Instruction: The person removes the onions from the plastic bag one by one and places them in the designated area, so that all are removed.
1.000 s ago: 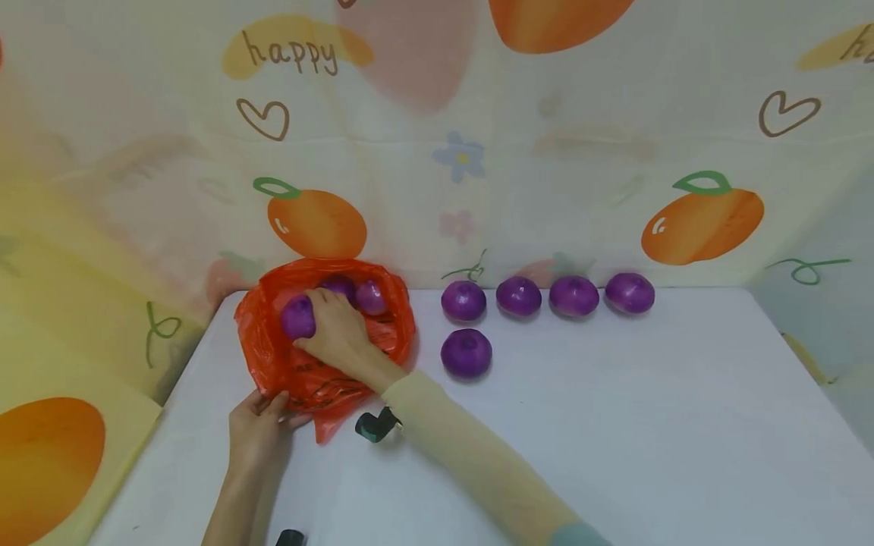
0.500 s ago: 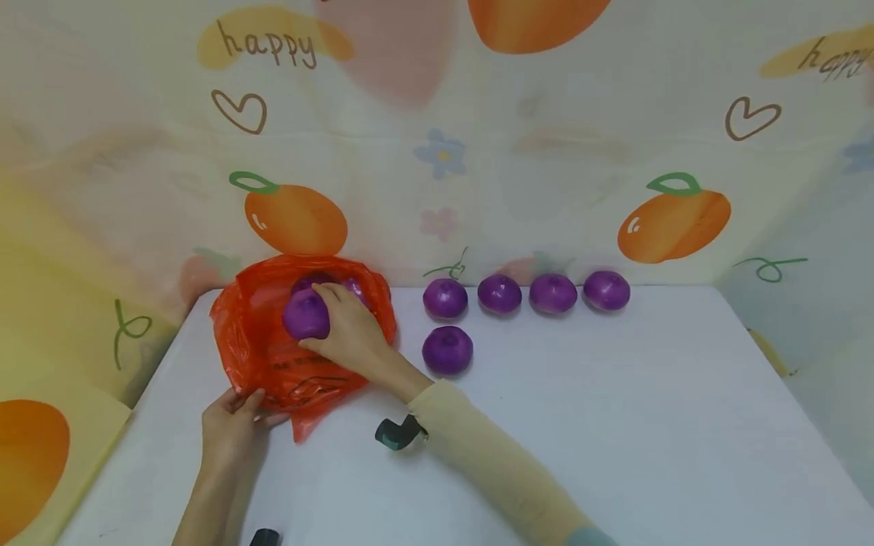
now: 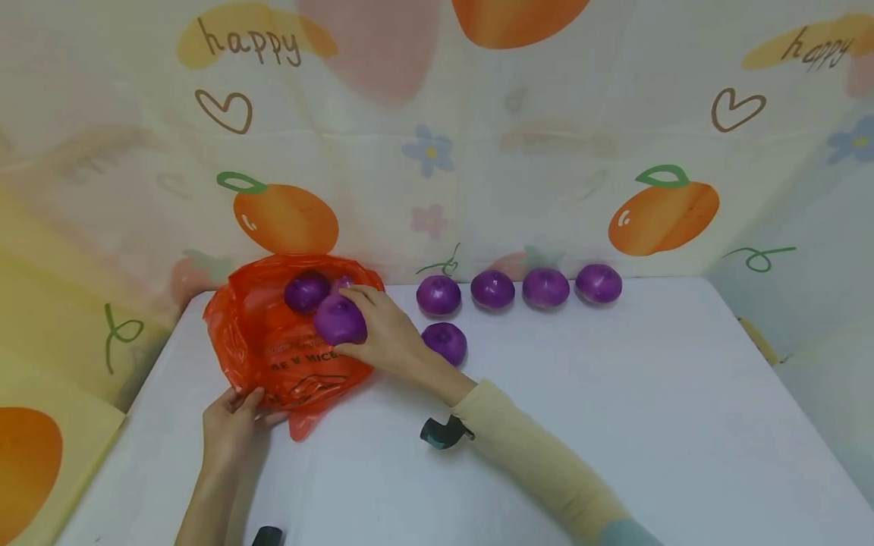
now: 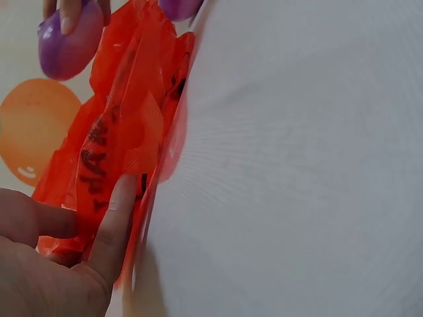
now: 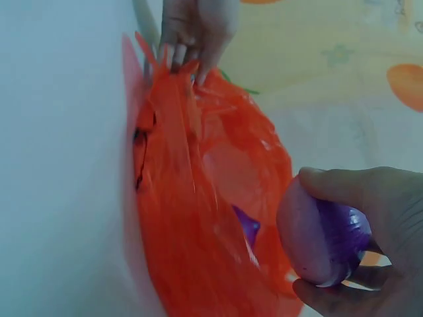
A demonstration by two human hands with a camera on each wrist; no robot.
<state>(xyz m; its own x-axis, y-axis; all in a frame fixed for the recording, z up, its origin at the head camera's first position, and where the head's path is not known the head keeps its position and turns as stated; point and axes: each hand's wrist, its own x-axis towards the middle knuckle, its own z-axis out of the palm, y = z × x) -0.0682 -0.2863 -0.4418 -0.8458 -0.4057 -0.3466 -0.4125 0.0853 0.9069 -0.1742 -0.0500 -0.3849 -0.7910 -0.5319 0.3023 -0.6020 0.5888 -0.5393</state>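
Note:
My right hand (image 3: 391, 332) holds a purple onion (image 3: 340, 320) between thumb and fingertips, over the right part of an open red plastic bag (image 3: 235, 334). In the right wrist view, the held onion (image 5: 317, 234) is beside the bag's mouth. Two more onions show in the bag: one purple onion (image 3: 306, 292) in plain sight, another mostly hidden behind the held one. My left hand (image 3: 228, 423) pinches the bag's near left rim. In the left wrist view, the left hand's thumb and fingers (image 4: 109, 231) lie on either side of the red film.
Several onions (image 3: 501, 290) stand in a row along the white table's (image 3: 614, 409) back edge, right of the bag. A single onion (image 3: 445, 343) sits in front of the row, partly behind my right wrist. A patterned cloth (image 3: 546, 174) hangs behind the table.
My right hand has moved right across the bag with the onion, uncovering an onion inside. The left hand keeps its place at the bag's rim. The head view has shifted slightly.

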